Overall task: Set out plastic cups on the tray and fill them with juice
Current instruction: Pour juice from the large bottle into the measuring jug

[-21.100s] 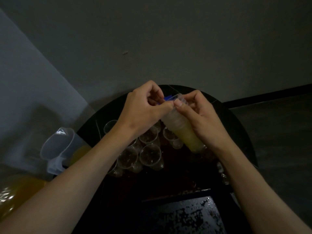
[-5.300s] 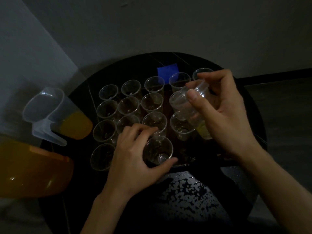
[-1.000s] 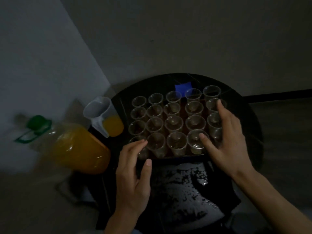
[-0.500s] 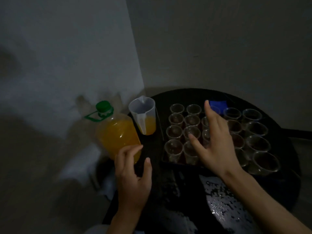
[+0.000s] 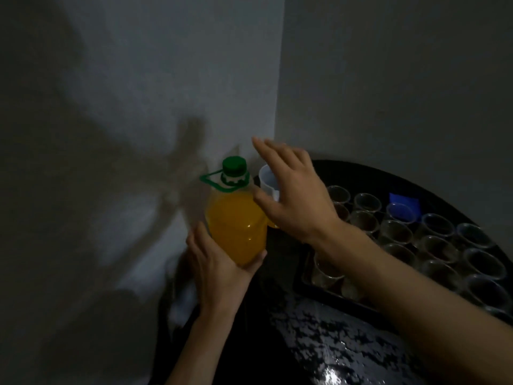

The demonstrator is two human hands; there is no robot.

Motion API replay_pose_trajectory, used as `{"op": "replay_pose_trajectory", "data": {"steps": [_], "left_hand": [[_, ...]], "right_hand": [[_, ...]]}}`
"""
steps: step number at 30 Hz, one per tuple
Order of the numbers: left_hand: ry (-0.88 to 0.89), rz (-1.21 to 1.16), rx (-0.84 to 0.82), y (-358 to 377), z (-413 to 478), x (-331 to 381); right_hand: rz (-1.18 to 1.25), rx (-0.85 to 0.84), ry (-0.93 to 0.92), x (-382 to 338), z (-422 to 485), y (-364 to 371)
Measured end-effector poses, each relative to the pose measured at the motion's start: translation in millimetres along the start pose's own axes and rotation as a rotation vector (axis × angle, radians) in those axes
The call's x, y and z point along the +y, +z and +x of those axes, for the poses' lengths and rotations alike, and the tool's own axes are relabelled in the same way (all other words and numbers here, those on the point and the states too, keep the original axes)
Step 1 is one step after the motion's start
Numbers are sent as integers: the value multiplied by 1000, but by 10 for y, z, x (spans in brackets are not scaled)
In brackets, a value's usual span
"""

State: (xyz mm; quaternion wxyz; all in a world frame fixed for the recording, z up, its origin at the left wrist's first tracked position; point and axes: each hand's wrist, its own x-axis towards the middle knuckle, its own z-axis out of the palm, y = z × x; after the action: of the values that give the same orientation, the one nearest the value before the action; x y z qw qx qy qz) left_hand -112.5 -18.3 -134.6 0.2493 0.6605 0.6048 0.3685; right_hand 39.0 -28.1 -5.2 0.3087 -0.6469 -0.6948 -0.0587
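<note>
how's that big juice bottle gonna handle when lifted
Probably heavy: the juice bottle is filled nearly to its shoulder. Its smooth rounded wall may slip, so the left hand gripping it low helps. With the green cap on, spilling seems unlikely.

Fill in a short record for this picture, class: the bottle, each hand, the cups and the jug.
juice bottle: upright, green cap on, orange juice inside
left hand: grips the bottle's lower part
right hand: open, fingers spread, near the cap, holding nothing
plastic cups: in rows on the tray, no juice seen in them
jug: behind the right hand, partly hidden
</note>
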Motion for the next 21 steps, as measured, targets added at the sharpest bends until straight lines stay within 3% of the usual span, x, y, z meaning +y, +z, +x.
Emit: {"op": "replay_pose_trajectory", "data": {"steps": [4,11,18,21], "left_hand": [[-5,-114,-75,120,27,-206],[-16,-267,-44,288,85,-216],[-109,-369,-168,280,339,-315],[-155,-299,-213,288,344,-303]], "right_hand": [[-60,-60,-48,-144,385,111],[-169,-235,-23,-197,716,162],[-146,-258,-43,-232,774,166],[-119,-283,-84,-203,775,145]]}}
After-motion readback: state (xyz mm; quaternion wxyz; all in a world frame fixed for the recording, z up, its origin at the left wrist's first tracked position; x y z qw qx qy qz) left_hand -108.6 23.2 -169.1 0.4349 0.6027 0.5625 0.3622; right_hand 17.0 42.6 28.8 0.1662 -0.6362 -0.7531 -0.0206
